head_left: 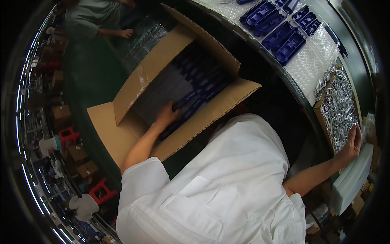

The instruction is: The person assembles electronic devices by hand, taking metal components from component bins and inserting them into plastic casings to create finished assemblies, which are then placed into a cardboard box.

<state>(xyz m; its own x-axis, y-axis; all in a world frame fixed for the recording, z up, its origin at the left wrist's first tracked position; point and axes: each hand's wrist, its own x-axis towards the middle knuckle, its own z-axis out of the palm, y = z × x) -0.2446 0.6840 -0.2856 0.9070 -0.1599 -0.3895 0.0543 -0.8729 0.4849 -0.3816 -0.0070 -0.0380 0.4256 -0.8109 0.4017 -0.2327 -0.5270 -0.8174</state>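
Observation:
A brown cardboard box (140,81) with its flaps raised stands in front of me, holding rows of dark blue plastic parts (205,83). My left hand (165,116) reaches inside it, thumb and fingers around the near end of a long dark blue plastic part (187,103); the fingertips are partly hidden. Far to the right, my right hand (352,144) is held up with its fingers stretched, nothing visible in it. It is at the edge of a shallow carton of shiny metal clips (336,107), above a stack of white foam sheets (352,179).
Dark blue plastic casings (284,42) lie on quilted clear wrap (310,61) along the bench at upper right. Another person's hand (126,33) shows beyond the box, over the green surface (91,73). Red stools (97,191) and seated people are at far left.

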